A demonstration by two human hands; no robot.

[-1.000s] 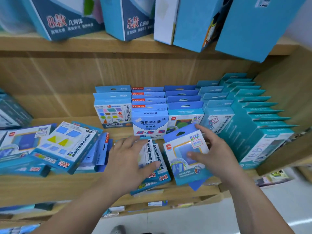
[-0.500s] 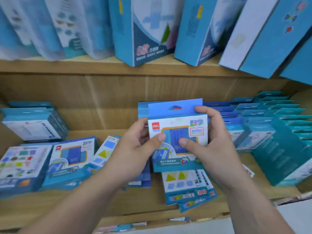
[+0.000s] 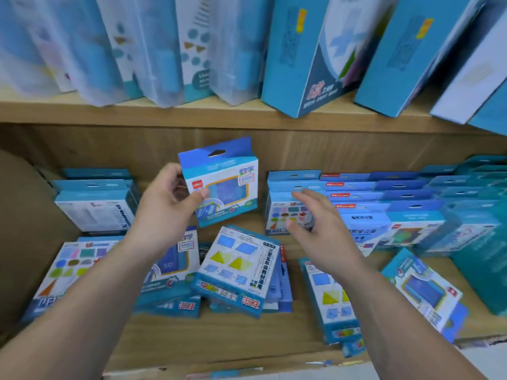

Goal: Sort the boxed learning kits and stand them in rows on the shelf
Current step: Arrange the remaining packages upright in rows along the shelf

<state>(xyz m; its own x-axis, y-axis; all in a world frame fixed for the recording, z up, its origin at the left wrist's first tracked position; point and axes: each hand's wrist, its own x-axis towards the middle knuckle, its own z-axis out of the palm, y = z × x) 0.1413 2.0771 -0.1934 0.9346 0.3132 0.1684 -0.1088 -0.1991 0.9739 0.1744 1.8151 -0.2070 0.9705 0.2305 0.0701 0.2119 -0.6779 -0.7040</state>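
Blue is almost everywhere on this wooden shelf (image 3: 247,338), because nearly every kit box is blue. The left hand (image 3: 164,212) now holds one small blue box with a red logo (image 3: 222,185) all by itself, up in the air and standing upright, with the thumb on the front and the other fingers curled round its left edge. Half a second ago both hands held this box together. The right hand (image 3: 315,229) has let go, and its fingers are spread wide and loose, touching nothing, just in front of the row of shape boxes (image 3: 288,212). The box has also moved left, toward the gap between that row and the short row of white-fronted boxes (image 3: 96,207) on the far left. I think that gap is where a new row could start, so the box may be stood there next. The right hand is free to pick up another one. Plenty of boxes are lying flat at the front of the shelf, like the triangle box (image 3: 236,270) and one at the right front (image 3: 422,292) that looks like the held box. So the sorting looks only partly done.
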